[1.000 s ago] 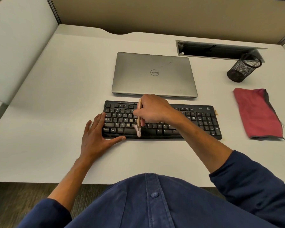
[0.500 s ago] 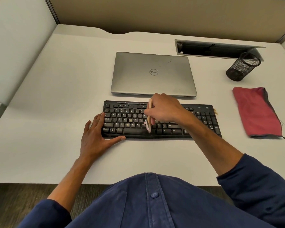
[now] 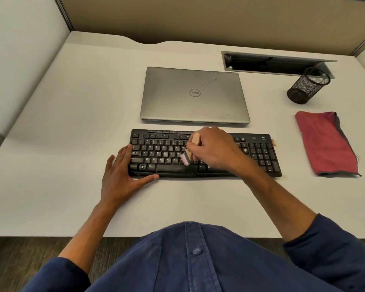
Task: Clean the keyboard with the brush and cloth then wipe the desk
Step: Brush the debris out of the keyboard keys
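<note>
Mesh pen cup lies tipped; right hand grips brush on keyboard, left hand flat.

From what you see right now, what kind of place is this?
Most likely an office cubicle: partition walls enclose a white desk holding a closed laptop, a keyboard and a mesh pen cup.

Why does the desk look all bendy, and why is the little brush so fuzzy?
In the head view, the wide-angle lens bows the desk edges outward. The brush bristles smear from motion blur in the right hand, while the keyboard stays fairly sharp. Soft light casts a faint shadow beside the left hand.
</note>
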`<state>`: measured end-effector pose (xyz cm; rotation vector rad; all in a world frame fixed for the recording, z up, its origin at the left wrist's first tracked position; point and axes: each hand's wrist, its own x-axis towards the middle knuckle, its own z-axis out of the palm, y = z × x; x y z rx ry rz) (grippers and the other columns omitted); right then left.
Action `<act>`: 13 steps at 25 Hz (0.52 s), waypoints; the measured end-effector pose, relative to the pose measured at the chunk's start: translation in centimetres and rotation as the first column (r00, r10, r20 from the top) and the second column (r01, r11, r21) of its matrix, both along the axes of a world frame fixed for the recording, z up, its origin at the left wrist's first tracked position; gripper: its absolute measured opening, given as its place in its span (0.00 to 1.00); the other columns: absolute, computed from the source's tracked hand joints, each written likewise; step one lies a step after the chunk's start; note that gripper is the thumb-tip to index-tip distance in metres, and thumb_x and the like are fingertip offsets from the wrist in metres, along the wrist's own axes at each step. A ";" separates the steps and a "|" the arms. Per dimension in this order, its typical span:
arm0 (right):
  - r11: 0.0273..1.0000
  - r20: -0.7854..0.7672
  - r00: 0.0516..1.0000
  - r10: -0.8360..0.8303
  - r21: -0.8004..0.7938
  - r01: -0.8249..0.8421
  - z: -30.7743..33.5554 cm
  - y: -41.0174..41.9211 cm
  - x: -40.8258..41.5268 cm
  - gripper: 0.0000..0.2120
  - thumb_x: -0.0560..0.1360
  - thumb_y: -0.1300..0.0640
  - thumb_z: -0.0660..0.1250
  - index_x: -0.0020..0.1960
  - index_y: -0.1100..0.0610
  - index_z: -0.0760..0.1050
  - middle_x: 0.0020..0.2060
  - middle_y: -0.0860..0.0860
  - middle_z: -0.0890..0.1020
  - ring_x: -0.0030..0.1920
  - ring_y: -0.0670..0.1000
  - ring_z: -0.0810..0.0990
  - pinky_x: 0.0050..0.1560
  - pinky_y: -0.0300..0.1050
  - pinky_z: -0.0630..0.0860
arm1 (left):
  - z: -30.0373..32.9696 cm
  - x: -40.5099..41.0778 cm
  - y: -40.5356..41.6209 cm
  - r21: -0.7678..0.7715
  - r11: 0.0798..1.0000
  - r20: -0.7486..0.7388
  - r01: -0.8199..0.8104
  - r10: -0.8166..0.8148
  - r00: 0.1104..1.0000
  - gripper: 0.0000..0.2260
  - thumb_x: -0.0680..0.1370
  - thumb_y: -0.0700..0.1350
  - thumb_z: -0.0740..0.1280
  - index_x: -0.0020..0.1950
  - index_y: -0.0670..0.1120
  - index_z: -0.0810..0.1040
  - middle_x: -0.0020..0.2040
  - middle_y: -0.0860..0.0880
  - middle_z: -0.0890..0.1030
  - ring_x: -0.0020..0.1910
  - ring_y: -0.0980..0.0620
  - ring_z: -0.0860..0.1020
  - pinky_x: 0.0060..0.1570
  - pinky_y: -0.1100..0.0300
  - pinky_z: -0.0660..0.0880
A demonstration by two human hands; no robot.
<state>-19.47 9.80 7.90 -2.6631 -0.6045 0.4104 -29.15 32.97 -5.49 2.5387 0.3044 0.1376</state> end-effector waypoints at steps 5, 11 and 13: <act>0.992 0.009 0.993 -0.116 -0.046 0.117 -0.3 -2.7 -1.3 0.12 0.76 0.51 0.63 0.38 0.52 0.82 0.30 0.47 0.83 0.36 0.46 0.81 0.40 0.43 0.75 | 0.1 -0.1 0.0 0.000 1.000 -0.005 0.002 -0.002 1.000 0.53 0.63 0.78 0.63 0.80 0.49 0.58 0.79 0.50 0.64 0.75 0.49 0.60 0.76 0.44 0.58; 0.967 -0.096 0.969 -0.229 0.090 0.238 -1.2 -4.2 -3.1 0.11 0.78 0.51 0.63 0.41 0.49 0.82 0.30 0.44 0.84 0.35 0.43 0.82 0.42 0.45 0.78 | 0.1 -0.1 0.0 0.000 1.000 -0.006 0.007 -0.007 1.000 0.54 0.63 0.78 0.62 0.80 0.49 0.58 0.79 0.49 0.63 0.76 0.50 0.59 0.77 0.49 0.52; 0.970 -0.041 0.973 -0.228 0.075 0.231 -1.3 -4.0 -3.8 0.12 0.78 0.50 0.63 0.41 0.49 0.82 0.30 0.46 0.84 0.36 0.45 0.82 0.43 0.47 0.79 | 0.2 0.0 0.0 -0.005 1.000 -0.004 0.006 -0.006 1.000 0.53 0.63 0.78 0.62 0.80 0.49 0.58 0.79 0.49 0.64 0.75 0.50 0.59 0.77 0.48 0.53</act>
